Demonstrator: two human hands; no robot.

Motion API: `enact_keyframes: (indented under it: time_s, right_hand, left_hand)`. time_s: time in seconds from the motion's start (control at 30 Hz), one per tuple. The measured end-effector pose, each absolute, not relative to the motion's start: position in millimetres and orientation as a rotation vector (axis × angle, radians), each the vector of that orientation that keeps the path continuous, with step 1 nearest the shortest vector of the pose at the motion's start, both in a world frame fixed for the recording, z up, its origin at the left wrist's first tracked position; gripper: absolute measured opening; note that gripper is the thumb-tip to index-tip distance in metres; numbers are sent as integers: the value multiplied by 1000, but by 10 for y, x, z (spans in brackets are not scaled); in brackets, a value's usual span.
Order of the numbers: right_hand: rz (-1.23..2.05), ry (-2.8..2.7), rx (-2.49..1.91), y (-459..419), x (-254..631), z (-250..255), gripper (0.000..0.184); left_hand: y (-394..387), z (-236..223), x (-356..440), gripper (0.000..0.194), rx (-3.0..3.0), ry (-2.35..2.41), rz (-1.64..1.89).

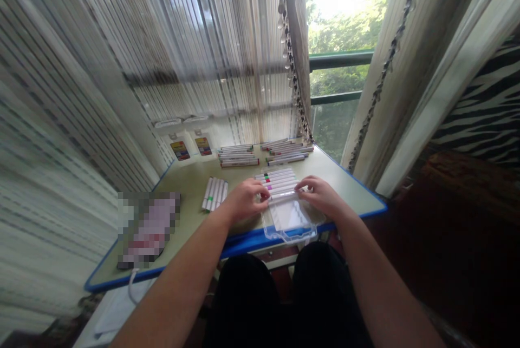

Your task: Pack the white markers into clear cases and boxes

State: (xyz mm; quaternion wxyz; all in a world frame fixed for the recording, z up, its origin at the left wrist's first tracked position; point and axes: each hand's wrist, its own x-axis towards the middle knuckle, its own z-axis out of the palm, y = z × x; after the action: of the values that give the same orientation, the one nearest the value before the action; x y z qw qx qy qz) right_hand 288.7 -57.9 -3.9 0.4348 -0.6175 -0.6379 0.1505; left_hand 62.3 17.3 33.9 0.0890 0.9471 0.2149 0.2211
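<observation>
Left hand (264,196) and right hand (299,188) pinch a marker (283,195) at the worktop's (353,192) near edge; clear case (279,235) looks part-filled, loose markers (239,156) lie far-side.

Pixelated pinkish item (152,229), can't identify. Label (203,146) print on standing clear case (198,133) too small. Fingertip contact of left hand (247,199) and right hand (319,195) with nearest white marker (284,195) too blurred to tell. Forearms (190,261) cut by bottom edge, striped curtain (227,39) by top, zebra-print surface (483,104) by right.
</observation>
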Motion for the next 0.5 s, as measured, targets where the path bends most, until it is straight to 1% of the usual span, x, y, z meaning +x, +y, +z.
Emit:
enact_keyframes:
  time_s: [0.5]
  right_hand:
    - [362, -1576, -1548, -591, 2903, -45, 16]
  left_hand:
    - [212, 294, 612, 14, 2780, 655, 640]
